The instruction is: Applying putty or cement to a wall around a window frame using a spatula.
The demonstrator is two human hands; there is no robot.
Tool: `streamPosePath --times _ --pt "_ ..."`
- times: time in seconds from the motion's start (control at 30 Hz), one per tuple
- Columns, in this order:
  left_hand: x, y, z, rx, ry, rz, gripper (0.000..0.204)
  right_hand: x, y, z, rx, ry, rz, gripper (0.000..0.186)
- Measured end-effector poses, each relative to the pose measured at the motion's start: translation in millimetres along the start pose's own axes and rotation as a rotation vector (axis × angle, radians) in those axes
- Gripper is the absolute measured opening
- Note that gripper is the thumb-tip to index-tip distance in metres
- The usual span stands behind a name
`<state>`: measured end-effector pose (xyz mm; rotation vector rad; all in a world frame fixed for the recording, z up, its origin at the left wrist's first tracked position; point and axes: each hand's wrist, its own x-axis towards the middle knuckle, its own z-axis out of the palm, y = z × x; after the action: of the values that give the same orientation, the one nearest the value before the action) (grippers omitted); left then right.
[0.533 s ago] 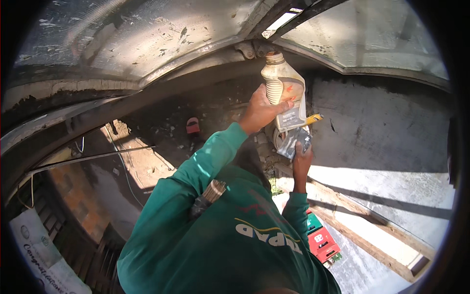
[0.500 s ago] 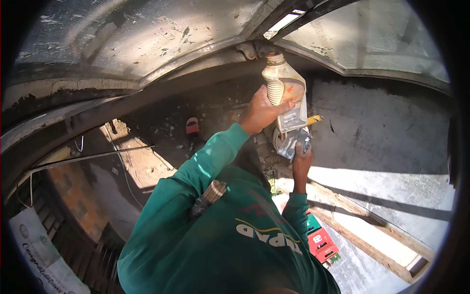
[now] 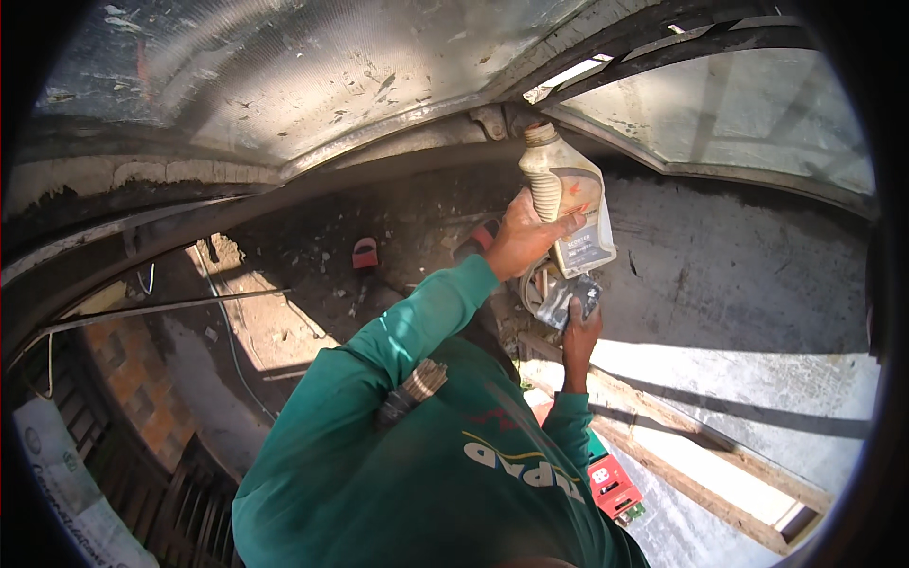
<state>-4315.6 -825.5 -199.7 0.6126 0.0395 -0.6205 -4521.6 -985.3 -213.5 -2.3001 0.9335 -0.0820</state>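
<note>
My left hand (image 3: 530,232) is closed round the ribbed grip of a cream plastic bottle (image 3: 579,204) with a grey-and-orange label. The bottle stands nearly upright, its threaded neck uncapped. Just below its base, my right hand (image 3: 581,336) grips a shiny grey-and-black packet (image 3: 576,301); what is inside cannot be made out. Pinned between my left upper arm and chest is a brush (image 3: 421,381), its pale bristles pointing up and its dark end partly hidden. A pale rounded rim (image 3: 528,286) shows behind the packet, mostly covered.
Dusty glass panels (image 3: 312,71) in a worn frame arch over the far side. Pink-red slippers (image 3: 365,253) are on the dark ground. At right a wooden frame (image 3: 696,431) lies across the concrete, near a red crate (image 3: 614,488). A slatted dark bench (image 3: 180,502) stands at lower left.
The bottle and my left hand have shifted slightly right and down, closer over the packet. A yellow item behind the bottle is now out of sight. The view has moved a little.
</note>
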Motion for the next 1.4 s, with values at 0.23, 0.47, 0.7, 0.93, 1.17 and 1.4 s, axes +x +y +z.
streamPosePath --times 0.23,0.47,0.7,0.93,1.17,1.4 --pt "0 4 8 -0.033 0.0 -0.017 0.051 -2 3 2 0.036 0.0 0.011 0.044" --pt "1 6 9 -0.04 -0.012 -0.025 0.053 -3 1 2 0.019 -0.01 0.014 0.039" --pt "1 2 8 -0.031 -0.015 -0.008 0.054 -4 8 5 0.019 -0.016 0.011 0.039" --pt "1 3 13 -0.076 -0.012 0.012 0.055 -4 18 5 -0.012 -0.02 0.009 0.038" --pt "1 5 13 -0.103 -0.024 0.005 0.057 -5 6 5 0.042 -0.043 0.012 0.036" --pt "2 6 14 -0.139 -0.027 -0.009 0.059 -6 3 4 0.023 -0.036 0.017 0.037"
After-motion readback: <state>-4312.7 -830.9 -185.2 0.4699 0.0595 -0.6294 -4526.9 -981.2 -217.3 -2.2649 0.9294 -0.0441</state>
